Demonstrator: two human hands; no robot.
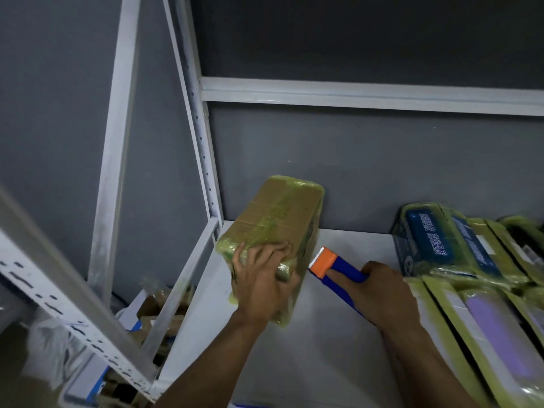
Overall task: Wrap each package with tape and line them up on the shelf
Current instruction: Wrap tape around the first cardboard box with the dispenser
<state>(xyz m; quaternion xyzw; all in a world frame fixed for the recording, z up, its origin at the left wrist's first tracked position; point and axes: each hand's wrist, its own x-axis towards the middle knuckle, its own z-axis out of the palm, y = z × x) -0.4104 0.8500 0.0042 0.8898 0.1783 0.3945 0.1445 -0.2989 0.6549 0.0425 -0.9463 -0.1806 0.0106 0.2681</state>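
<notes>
Left hand (262,282) grasps taped package (279,219) by shelf's (323,354) left rear corner; right hand (382,293) fingers wrapped round tape dispenser (331,265) alongside.

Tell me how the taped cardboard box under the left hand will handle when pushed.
The cardboard box looks stiff, its edges square. Its glossy tape wrap probably slides easily on the smooth shelf. The left hand alone holds it: likely light.

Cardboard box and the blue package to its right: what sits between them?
In the head view, only the tape dispenser, gripped by the right hand, above bare white shelf.
</notes>
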